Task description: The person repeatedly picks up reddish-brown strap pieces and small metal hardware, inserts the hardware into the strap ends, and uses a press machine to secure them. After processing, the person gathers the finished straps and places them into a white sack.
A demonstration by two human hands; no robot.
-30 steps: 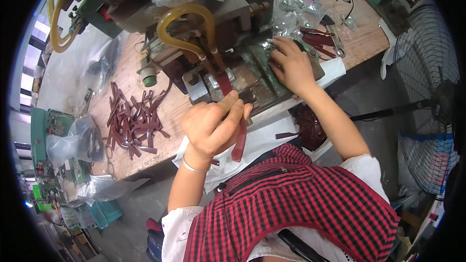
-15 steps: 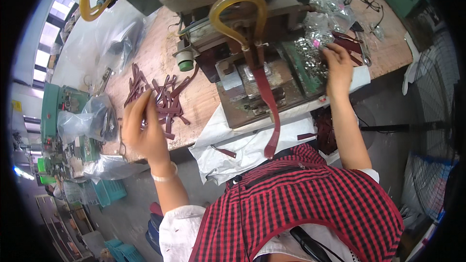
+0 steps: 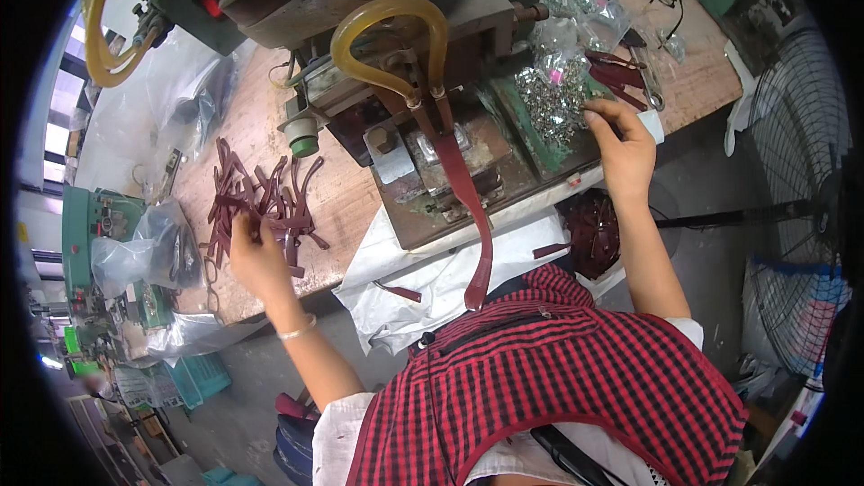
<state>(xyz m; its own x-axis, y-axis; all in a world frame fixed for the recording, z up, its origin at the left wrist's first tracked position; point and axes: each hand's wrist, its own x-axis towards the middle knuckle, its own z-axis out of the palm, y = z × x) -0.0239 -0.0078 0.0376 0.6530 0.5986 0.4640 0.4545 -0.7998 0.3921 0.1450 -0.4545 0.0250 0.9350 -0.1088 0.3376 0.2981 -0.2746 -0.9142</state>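
Note:
My left hand (image 3: 253, 252) reaches out to the left and rests its fingers on a loose pile of dark red leather straps (image 3: 270, 198) on the wooden bench (image 3: 351, 202). My right hand (image 3: 623, 141) is stretched to the right, fingertips in a heap of small silver metal fittings (image 3: 551, 101). One dark red strap (image 3: 468, 207) hangs from the press machine (image 3: 423, 63) in front of me and droops over the bench edge. Whether either hand has pinched something is hidden.
A yellow hose (image 3: 387, 31) loops over the machine. White plastic sheet (image 3: 432, 274) drapes the bench front. More red straps (image 3: 616, 72) and clear bags (image 3: 576, 4) lie at the right. A floor fan (image 3: 801, 207) stands right; green machines (image 3: 99, 243) stand left.
My left hand left the strap at the machine and swung out left to the strap pile. My right hand moved from the machine to the metal fittings. The strap now hangs free.

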